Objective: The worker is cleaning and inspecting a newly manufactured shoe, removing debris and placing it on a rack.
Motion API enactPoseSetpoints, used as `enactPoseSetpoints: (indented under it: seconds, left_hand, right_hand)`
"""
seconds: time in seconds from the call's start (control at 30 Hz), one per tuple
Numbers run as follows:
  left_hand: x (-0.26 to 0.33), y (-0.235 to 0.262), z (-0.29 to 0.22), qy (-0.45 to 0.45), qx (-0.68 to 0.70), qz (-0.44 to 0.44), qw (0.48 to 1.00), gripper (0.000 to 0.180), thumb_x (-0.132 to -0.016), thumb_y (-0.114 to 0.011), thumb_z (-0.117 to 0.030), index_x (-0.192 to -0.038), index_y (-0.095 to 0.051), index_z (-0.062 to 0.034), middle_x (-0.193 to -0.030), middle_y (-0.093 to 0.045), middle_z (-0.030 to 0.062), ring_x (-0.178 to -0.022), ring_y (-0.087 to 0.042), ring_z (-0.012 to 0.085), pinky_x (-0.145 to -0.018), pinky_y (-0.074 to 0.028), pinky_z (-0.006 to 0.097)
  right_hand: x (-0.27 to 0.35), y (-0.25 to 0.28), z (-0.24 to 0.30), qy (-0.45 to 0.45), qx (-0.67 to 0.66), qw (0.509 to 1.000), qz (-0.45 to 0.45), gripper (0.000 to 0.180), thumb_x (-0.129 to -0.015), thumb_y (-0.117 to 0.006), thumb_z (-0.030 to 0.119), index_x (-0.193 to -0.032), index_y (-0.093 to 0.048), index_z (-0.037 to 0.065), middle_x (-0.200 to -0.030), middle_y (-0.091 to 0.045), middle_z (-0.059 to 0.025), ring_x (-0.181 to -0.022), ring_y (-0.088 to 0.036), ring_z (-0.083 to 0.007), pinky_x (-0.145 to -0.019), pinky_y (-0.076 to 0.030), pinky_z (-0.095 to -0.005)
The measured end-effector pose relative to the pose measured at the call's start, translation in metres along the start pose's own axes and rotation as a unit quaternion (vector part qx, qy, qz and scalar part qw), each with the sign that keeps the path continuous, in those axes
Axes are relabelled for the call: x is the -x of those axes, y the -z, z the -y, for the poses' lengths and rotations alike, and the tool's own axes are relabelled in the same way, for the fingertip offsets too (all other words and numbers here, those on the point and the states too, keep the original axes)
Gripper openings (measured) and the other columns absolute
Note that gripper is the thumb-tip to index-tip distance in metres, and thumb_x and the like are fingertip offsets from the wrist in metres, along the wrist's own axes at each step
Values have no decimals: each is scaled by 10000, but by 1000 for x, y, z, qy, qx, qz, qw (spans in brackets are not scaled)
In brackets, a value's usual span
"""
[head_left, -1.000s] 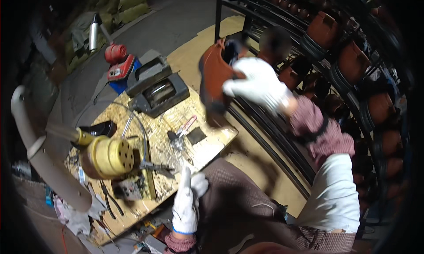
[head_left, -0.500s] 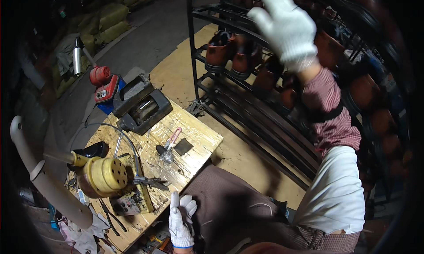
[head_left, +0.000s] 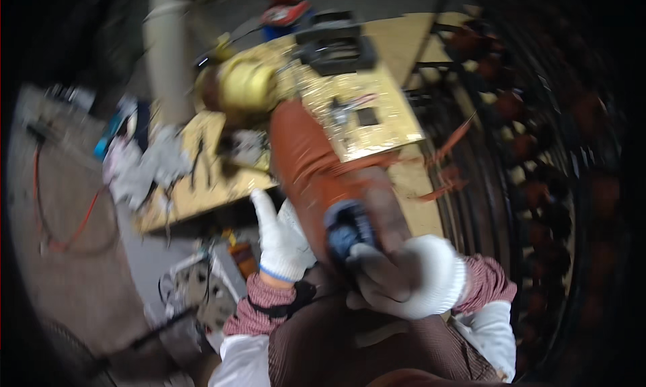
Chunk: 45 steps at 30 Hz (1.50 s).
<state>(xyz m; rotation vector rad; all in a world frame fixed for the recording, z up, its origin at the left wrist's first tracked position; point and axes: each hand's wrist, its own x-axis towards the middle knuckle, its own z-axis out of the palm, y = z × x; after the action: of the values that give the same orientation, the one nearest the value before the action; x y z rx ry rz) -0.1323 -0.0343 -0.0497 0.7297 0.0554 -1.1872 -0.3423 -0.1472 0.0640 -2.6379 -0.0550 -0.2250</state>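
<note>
A reddish-brown leather boot hangs in front of me, blurred by motion, its toe end toward the table and its dark bluish opening toward me. My right hand, in a white knit glove with dark fingertips, is closed around the boot's near end by the opening. Loose orange strips trail from the boot to the right. My left hand, also gloved in white, is at the boot's left side with the thumb stretched up and apart. Its other fingers are partly hidden at the boot's edge; whether they touch it is unclear.
Beyond the boot is a wooden worktable with a yellow round machine, a black metal stand, a dark square piece and pliers. A thick pale pipe rises at left. Racks of boots line the right.
My right hand has come from the rack down to my front and now holds a boot. My left hand has moved up beside it. The view has swung left.
</note>
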Motion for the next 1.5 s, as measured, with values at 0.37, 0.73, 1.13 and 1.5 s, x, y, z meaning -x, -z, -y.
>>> enactPoseSetpoints:
  seconds: [0.37, 0.73, 1.13, 1.5]
  left_hand:
    - [-37, 118, -70, -138, 68, -48, 987, 885, -932, -467, -757, -1535, -395, -113, -1490, -509, 173, -1335, -535, 355, -1135, -458, 525]
    - [-102, 174, -97, -217, 120, 73, 966, 1127, -773, -564, -863, -1566, -335, -94, -1526, -473, 183, -1353, -517, 376, -1154, -437, 542]
    - [-2, 120, -64, -151, -59, -54, 985, 1199, -735, -639, -865, -1584, -330, -77, -1559, -459, 168, -1386, -500, 359, -1159, -436, 521]
    - [24, 133, -69, -168, -115, -101, 974, 1009, -794, -770, -685, -1501, -463, -33, -1466, -570, 136, -1303, -588, 314, -1101, -506, 481]
  right_hand:
    - [-36, -42, -34, -25, 28, 991, -127, 491, -810, -786, 291, -1227, -732, 39, -1292, -695, -163, -907, -706, -257, -725, -521, -346]
    - [-13, -86, -52, -163, -15, 982, -99, 462, -783, -820, 266, -1203, -739, 93, -1238, -705, -125, -896, -726, -303, -753, -579, -379]
    - [-28, -95, -58, -112, -12, 990, -89, 453, -778, -818, 287, -1188, -737, 112, -1217, -715, -89, -895, -718, -263, -715, -552, -370]
    - [-12, -107, -61, -197, -58, 974, -96, 413, -774, -822, 237, -1152, -743, 90, -1204, -728, -128, -1014, -726, -317, -861, -585, -396]
